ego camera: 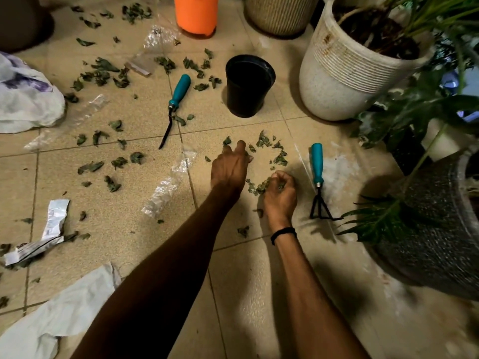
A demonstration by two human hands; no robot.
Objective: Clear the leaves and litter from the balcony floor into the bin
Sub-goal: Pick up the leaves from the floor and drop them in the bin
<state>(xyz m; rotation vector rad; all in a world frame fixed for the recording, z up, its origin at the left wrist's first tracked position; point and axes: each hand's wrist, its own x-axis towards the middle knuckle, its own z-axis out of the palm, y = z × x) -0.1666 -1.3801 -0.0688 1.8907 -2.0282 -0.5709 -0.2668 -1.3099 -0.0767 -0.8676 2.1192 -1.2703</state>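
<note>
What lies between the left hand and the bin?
In the head view, one leaf by the left hand, then bare tile up to the bin.

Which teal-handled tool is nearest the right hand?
The rake, pronged end toward the camera, lying just right of the right hand that grips leaves. The other tool, with a narrow blade, lies farther off, left of the black pot.

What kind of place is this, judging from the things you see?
Probably a home balcony or patio kept for plants: a tiled floor, big planters with greenery, and two teal-handled garden tools among scattered leaves.
</note>
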